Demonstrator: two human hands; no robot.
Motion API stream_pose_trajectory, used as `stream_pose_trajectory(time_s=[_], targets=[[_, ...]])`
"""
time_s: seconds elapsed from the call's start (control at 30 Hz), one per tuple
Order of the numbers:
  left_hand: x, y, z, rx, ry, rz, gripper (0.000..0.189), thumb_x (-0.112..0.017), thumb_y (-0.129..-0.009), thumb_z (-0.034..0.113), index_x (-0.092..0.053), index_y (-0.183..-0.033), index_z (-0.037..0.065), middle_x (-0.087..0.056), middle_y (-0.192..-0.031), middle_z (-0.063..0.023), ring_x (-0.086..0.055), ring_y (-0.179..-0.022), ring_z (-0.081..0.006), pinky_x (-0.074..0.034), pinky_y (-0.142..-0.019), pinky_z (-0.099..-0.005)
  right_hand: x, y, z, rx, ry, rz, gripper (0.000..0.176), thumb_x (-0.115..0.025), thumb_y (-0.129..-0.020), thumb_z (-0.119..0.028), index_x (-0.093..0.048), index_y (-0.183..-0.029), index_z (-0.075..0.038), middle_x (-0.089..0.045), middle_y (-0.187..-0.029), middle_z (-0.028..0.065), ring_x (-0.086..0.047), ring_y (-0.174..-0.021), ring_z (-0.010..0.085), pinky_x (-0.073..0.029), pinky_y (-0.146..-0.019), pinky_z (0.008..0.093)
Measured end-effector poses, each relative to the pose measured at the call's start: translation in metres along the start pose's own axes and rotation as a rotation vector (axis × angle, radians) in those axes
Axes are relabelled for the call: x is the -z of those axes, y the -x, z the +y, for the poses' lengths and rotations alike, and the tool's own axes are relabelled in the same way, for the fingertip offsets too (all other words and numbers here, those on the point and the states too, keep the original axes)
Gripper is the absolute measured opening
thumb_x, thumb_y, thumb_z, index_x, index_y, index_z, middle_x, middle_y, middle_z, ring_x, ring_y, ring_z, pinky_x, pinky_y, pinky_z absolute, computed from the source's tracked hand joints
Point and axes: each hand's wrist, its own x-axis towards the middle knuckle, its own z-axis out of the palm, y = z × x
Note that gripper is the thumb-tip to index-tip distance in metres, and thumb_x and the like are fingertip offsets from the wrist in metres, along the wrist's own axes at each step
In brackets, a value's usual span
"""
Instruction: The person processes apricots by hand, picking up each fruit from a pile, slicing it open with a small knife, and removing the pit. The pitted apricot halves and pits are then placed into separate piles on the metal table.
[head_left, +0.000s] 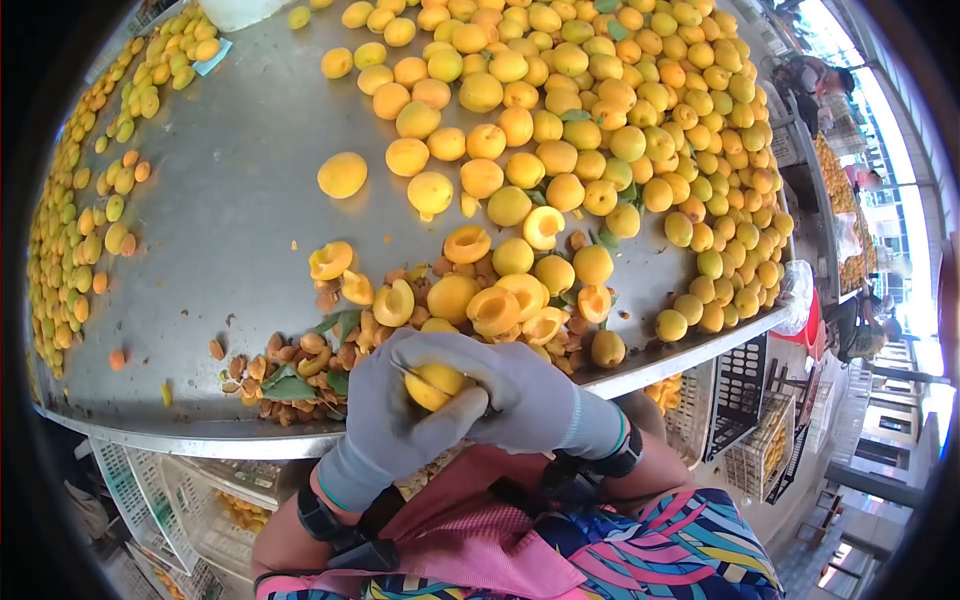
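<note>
Both of my hands wear grey gloves and meet at the table's near edge around one yellow apricot [430, 388]. My left hand [378, 410] is cupped closed about the fruit from the left and below. From the other side my right hand [530, 390] closes on it, fingers curled against the left glove. A thin dark line runs across the apricot's skin; I cannot tell if it is a cut or a blade. Just beyond the gloves lie opened apricot halves [493, 311], and brown pits [290, 372] with green leaves are heaped to the left.
Whole apricots [600, 120] cover the far right of the metal table [230, 240], and more [75, 240] line its left side. Plastic crates [190, 490] stand below the raised edge. A red container [808, 325] is at the right; a person [815, 75] stands farther off.
</note>
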Motion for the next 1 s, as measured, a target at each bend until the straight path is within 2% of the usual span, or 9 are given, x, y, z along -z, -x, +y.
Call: stream_pose_trajectory(time_s=[0.1,0.23,0.33,0.57,0.67,0.77,0.83,0.87,1.0], targets=[[0.011,0.001,-0.005,-0.152,-0.078,-0.179,0.027,-0.072,-0.068,0.014,-0.061,-0.093,0.009,-0.062,-0.085,-0.012,-0.06,-0.07,-0.0289,-0.048,-0.063,-0.0345,-0.004,0.005,0.007,-0.089,-0.035,-0.095,0.071,-0.077,-0.069,-0.005,-0.045,-0.131,-0.013,-0.06,-0.112,0.0111,-0.063,-0.093,0.0301,-0.051,-0.079,0.034],[0.009,0.02,-0.022,-0.046,-0.101,-0.149,0.033,-0.073,-0.067,0.017,-0.06,-0.096,0.01,-0.059,-0.084,-0.0111,-0.059,-0.07,-0.0291,-0.048,-0.062,-0.0348,-0.011,0.008,0.014,-0.069,-0.107,-0.111,0.065,-0.075,-0.07,-0.004,-0.048,-0.128,-0.012,-0.06,-0.113,0.0094,-0.063,-0.093,0.0299,-0.051,-0.078,0.0335],[0.011,0.018,-0.028,-0.114,-0.146,-0.197,0.04,-0.075,-0.065,0.02,-0.058,-0.099,0.008,-0.058,-0.083,-0.0109,-0.059,-0.069,-0.029,-0.048,-0.06,-0.0355,-0.009,0.005,0.015,-0.045,-0.162,-0.118,0.064,-0.075,-0.069,-0.003,-0.049,-0.127,-0.013,-0.06,-0.113,0.0083,-0.063,-0.092,0.0292,-0.051,-0.077,0.0329],[0.017,0.016,-0.026,-0.02,-0.041,-0.229,0.037,-0.068,-0.066,0.013,-0.057,-0.098,0.001,-0.06,-0.096,-0.0107,-0.062,-0.082,-0.0211,-0.048,-0.072,-0.0291,-0.007,0.001,0.018,-0.048,-0.229,-0.137,0.06,-0.074,-0.071,-0.002,-0.051,-0.124,-0.016,-0.061,-0.112,0.0064,-0.064,-0.092,0.0261,-0.05,-0.079,0.0324],[0.018,0.01,-0.026,-0.124,-0.133,-0.211,0.041,-0.068,-0.067,0.009,-0.054,-0.104,0.0,-0.059,-0.101,-0.0111,-0.06,-0.09,-0.0187,-0.047,-0.079,-0.0278,-0.009,-0.002,0.02,-0.052,-0.26,-0.058,0.059,-0.073,-0.072,-0.002,-0.05,-0.125,-0.014,-0.061,-0.112,0.0073,-0.064,-0.093,0.0259,-0.051,-0.081,0.0324],[0.005,0.013,-0.016,0.235,0.291,-0.096,0.046,-0.068,-0.069,0.006,-0.049,-0.111,0.0,-0.057,-0.104,-0.0101,-0.057,-0.095,-0.0152,-0.046,-0.084,-0.0275,-0.009,-0.006,0.016,-0.086,-0.162,-0.012,0.06,-0.073,-0.074,-0.003,-0.047,-0.126,-0.013,-0.061,-0.111,0.0086,-0.064,-0.096,0.0265,-0.051,-0.081,0.033],[-0.005,0.012,-0.005,0.267,0.414,0.125,0.051,-0.07,-0.071,0.007,-0.045,-0.115,0.0,-0.056,-0.105,-0.0088,-0.055,-0.096,-0.0122,-0.046,-0.086,-0.0275,-0.01,-0.004,0.019,-0.041,-0.108,0.096,0.064,-0.072,-0.069,-0.011,-0.043,-0.126,-0.014,-0.061,-0.106,0.0137,-0.063,-0.09,0.0354,-0.051,-0.076,0.039],[-0.003,0.013,-0.007,0.167,0.281,0.068,0.047,-0.07,-0.073,0.007,-0.046,-0.113,0.0,-0.056,-0.105,-0.0078,-0.055,-0.095,-0.0123,-0.046,-0.085,-0.0276,-0.008,-0.004,0.016,-0.028,-0.108,0.105,0.064,-0.072,-0.069,-0.011,-0.043,-0.126,-0.014,-0.061,-0.106,0.0137,-0.063,-0.09,0.0354,-0.051,-0.076,0.039],[-0.011,0.008,0.008,0.11,0.187,0.109,0.044,-0.067,-0.076,0.005,-0.046,-0.114,-0.001,-0.057,-0.103,-0.0073,-0.056,-0.092,-0.012,-0.046,-0.084,-0.0268,-0.001,0.001,0.006,-0.009,-0.061,0.109,0.069,-0.074,-0.068,-0.014,-0.04,-0.128,-0.012,-0.061,-0.102,0.0172,-0.062,-0.091,0.0367,-0.051,-0.077,0.0389]])
